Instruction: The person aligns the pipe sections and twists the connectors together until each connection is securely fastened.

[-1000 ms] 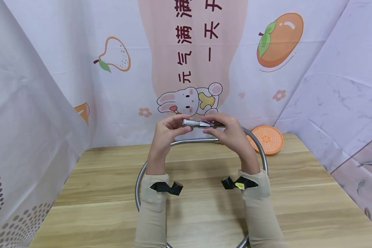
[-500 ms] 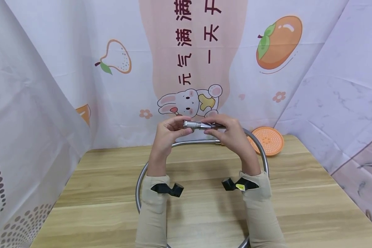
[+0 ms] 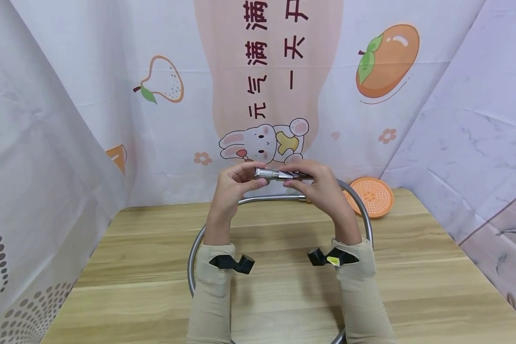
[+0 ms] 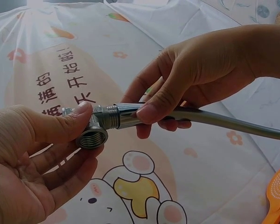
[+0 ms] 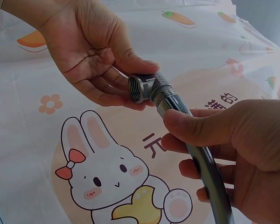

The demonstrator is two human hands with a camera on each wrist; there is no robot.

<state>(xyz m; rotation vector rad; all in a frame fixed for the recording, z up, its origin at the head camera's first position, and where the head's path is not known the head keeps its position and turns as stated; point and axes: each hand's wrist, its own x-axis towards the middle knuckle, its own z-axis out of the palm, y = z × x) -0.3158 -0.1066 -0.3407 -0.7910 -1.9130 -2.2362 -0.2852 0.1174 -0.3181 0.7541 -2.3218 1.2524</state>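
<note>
My left hand (image 3: 229,188) pinches a chrome pipe fitting (image 5: 151,85) between thumb and fingers. One threaded side opening of the fitting faces the cameras. My right hand (image 3: 322,188) pinches the ribbed chrome end nut (image 4: 127,115) of a grey shower hose (image 4: 224,120), with the hose running back under the palm. The nut sits in line with the fitting, against its male thread, and some thread turns still show between them. Both parts are held up above the far side of the table. How deep the thread is engaged cannot be told.
The hose loops round both forearms over the wooden table (image 3: 155,267). Its other chrome end (image 3: 302,197) lies at the back, beside an orange perforated shower head (image 3: 371,197) partly behind the right hand. A printed curtain (image 3: 176,143) hangs directly behind.
The head view has tilted slightly, so everything sits a little lower. Both hands keep their holds on the fitting and the hose nut, with little visible movement.
</note>
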